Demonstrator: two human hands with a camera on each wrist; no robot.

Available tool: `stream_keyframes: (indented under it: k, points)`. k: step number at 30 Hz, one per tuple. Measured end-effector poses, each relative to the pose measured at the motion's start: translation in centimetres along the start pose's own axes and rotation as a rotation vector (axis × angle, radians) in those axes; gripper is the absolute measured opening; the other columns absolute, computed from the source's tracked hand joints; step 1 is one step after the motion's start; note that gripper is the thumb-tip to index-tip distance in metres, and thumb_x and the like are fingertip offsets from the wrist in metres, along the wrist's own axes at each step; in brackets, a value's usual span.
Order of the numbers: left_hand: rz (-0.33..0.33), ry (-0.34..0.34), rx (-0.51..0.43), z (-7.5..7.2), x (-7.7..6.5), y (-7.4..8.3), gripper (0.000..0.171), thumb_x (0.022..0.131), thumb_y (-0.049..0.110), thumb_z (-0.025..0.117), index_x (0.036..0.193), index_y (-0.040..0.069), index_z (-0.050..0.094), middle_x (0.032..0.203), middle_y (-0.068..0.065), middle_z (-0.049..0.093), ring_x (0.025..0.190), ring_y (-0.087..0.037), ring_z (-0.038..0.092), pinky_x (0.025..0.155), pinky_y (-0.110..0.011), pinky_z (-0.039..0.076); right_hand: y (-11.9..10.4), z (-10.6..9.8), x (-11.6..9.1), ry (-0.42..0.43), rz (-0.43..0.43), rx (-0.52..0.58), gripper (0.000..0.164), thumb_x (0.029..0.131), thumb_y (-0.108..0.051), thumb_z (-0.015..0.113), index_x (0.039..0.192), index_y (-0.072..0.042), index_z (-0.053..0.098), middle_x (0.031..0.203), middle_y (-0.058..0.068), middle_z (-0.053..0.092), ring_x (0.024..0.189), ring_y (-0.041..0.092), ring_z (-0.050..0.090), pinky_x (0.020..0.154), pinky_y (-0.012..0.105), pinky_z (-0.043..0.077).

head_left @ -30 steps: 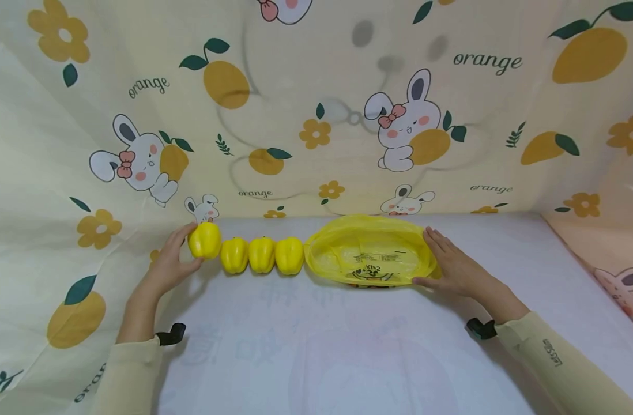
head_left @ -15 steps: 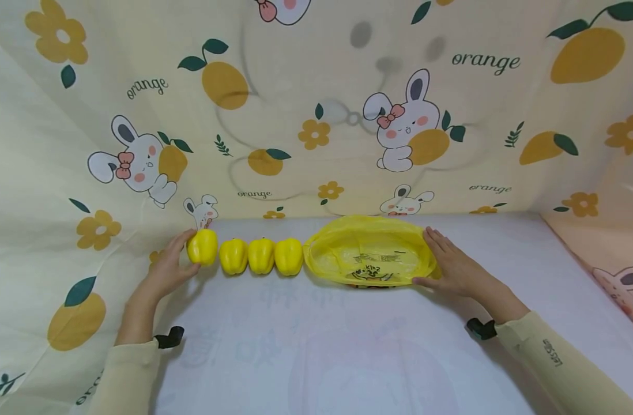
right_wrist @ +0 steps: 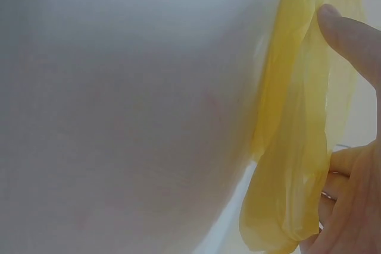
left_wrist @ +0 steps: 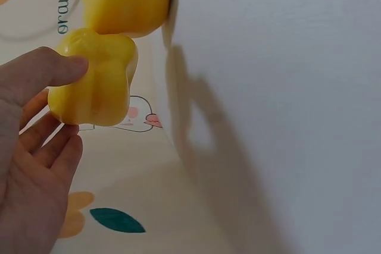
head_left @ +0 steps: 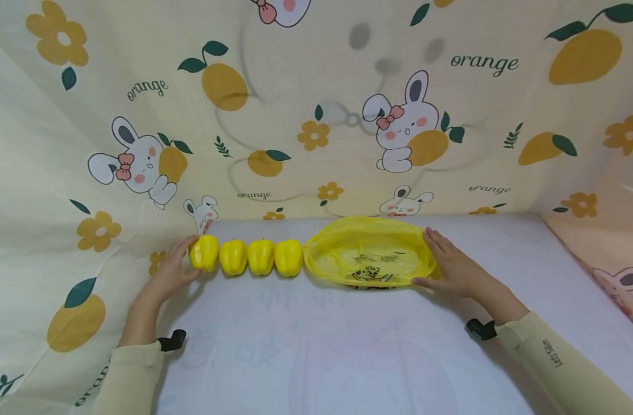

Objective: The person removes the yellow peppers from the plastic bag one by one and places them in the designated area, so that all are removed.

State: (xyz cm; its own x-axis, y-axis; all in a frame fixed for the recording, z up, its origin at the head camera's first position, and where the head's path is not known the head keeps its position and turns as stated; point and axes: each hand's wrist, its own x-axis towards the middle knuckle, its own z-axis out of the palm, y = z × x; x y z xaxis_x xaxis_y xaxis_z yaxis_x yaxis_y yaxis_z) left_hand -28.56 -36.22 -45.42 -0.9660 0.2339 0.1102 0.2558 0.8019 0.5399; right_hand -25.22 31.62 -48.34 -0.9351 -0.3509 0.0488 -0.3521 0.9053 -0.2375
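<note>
My left hand (head_left: 168,271) pinches a yellow bell pepper (head_left: 204,253) between thumb and fingers at the left end of a row. In the left wrist view the thumb lies across that bell pepper (left_wrist: 98,84), with the fingers on its far side. Beside it stand more yellow bell peppers (head_left: 233,257), lined up toward a yellow plastic bag (head_left: 321,268). The bag's mouth is spread wide, with dark print showing inside. At its right end my right hand (head_left: 459,268) rests with thumb and fingers apart and nearly straight, touching the thin plastic (right_wrist: 292,165).
A white surface (head_left: 316,346) lies under everything. Behind it rises a cream cloth (head_left: 275,127) printed with rabbits, flowers and oranges, which also covers the left side. The bag and the peppers sit near this back cloth.
My left hand has lowered the held bell pepper until it is nearly level with the others in the row. The right hand and the bag have stayed in place.
</note>
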Motion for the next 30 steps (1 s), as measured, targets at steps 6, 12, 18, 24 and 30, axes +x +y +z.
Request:
stream_keyframes:
  k: [6,12,18,24,30]
  points:
    - [-0.003,-0.016,-0.016,0.5,0.1,-0.5,0.086,0.094,0.002,0.077,0.164,-0.003,0.027,0.167,-0.034,0.026,0.152,-0.057,0.027,0.122,-0.075,0.025,0.1,0.0,0.1,-0.01,0.004,0.002,0.131,0.087,-0.074,0.074,0.17,0.003,0.009,0.177,0.027,0.009,0.162,0.048,0.013,0.129,0.067,0.019]
    - [-0.057,-0.046,-0.006,0.9,0.1,-1.0,0.088,0.097,0.008,0.077,0.166,0.001,0.024,0.168,-0.033,0.026,0.152,-0.057,0.027,0.122,-0.074,0.026,0.1,0.1,0.1,-0.006,0.006,-0.005,0.13,0.087,-0.073,0.074,0.17,0.003,0.009,0.177,0.027,0.009,0.162,0.048,0.013,0.129,0.067,0.019]
    - [-0.108,-0.079,-0.035,1.4,0.4,-1.1,0.09,0.098,0.01,0.075,0.169,0.002,0.02,0.171,-0.032,0.021,0.155,-0.056,0.024,0.124,-0.072,0.025,0.1,0.1,0.1,-0.004,0.005,-0.005,0.131,0.087,-0.074,0.074,0.17,0.002,0.008,0.177,0.026,0.009,0.162,0.048,0.014,0.128,0.068,0.02]
    - [-0.113,-0.102,-0.049,1.9,0.7,-1.2,0.091,0.098,0.009,0.074,0.169,0.001,0.018,0.17,-0.033,0.019,0.154,-0.056,0.026,0.124,-0.069,0.028,0.1,0.0,0.1,-0.011,0.004,-0.006,0.131,0.088,-0.074,0.073,0.17,0.003,0.008,0.177,0.027,0.008,0.162,0.048,0.012,0.13,0.066,0.018]
    - [-0.124,-0.115,-0.056,2.1,0.9,-1.2,0.092,0.098,0.01,0.074,0.169,0.003,0.017,0.172,-0.031,0.017,0.157,-0.054,0.021,0.125,-0.07,0.024,0.1,-0.1,0.1,-0.008,0.0,-0.003,0.13,0.088,-0.073,0.074,0.17,0.003,0.008,0.177,0.027,0.008,0.162,0.048,0.012,0.13,0.065,0.018]
